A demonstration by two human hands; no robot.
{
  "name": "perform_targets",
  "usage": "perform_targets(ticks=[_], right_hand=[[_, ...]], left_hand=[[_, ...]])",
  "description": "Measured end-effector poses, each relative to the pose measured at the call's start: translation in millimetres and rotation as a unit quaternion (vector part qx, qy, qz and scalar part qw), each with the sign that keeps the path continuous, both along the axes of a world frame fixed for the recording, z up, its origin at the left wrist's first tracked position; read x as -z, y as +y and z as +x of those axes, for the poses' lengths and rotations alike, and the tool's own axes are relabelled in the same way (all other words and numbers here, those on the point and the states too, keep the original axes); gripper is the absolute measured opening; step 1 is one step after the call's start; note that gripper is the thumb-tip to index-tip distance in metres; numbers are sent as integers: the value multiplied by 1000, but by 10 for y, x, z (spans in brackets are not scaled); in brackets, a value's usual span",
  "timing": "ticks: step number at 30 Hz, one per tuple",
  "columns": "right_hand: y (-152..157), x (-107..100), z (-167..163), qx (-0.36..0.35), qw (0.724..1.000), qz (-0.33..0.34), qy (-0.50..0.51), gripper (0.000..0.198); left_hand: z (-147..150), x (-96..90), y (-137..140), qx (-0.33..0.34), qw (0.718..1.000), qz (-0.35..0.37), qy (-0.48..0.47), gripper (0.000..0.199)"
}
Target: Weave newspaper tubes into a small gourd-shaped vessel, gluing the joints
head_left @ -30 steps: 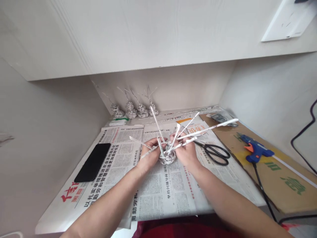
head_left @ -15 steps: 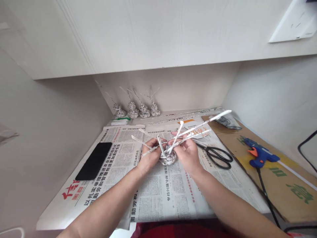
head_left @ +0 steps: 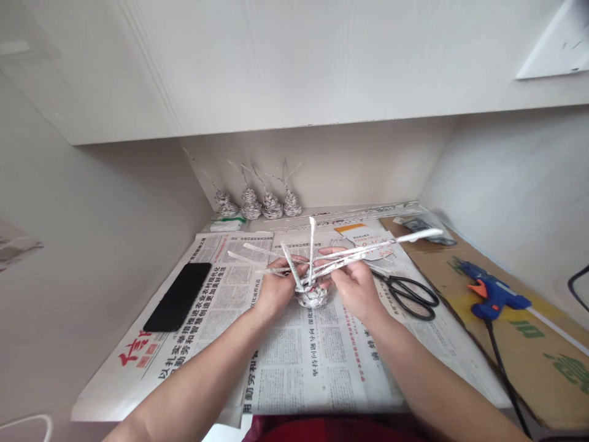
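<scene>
I see woven paper base [head_left: 313, 299] left of scissors [head_left: 411, 298]. Left hand [head_left: 277, 288]: fingers clamped on its rim; right hand [head_left: 358, 290]: fingers clamped on paper strips [head_left: 418, 236]. Weaving, I judge; next move calls for steady rim, snug strip.

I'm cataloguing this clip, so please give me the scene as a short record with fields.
Left hand: gripping the left side of the woven paper piece
Right hand: holding paper strips at its right
Right: black-handled scissors on newspaper; blue glue gun on cardboard
Left: black phone on newspaper
Back: four woven figures, strips rising from their tops
</scene>
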State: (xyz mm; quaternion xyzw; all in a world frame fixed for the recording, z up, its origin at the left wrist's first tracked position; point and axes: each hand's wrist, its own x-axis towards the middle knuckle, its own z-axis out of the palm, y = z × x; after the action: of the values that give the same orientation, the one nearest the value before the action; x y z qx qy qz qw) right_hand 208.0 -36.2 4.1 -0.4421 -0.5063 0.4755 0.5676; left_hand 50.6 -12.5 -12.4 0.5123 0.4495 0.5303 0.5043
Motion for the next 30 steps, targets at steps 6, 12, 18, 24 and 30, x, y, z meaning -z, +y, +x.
perform_targets(ticks=[6,12,18,24,30], right_hand=[[18,17,-31,20,999,7,-28,24],[33,95,-46,40,998,2,-52,12],[44,152,-53,65,994,5,-84,11],[47,233,-97,90,989,61,-105,7],[-42,200,-104,83,967,149,-188,6]], left_hand=[[-1,30,5,9,1000,6,-3,24],[14,6,-28,19,1000,5,3,23],[29,25,-18,13,1000,5,-12,22],[31,0,-20,-7,1000,28,-1,20],[26,14,4,-32,999,24,4,20]])
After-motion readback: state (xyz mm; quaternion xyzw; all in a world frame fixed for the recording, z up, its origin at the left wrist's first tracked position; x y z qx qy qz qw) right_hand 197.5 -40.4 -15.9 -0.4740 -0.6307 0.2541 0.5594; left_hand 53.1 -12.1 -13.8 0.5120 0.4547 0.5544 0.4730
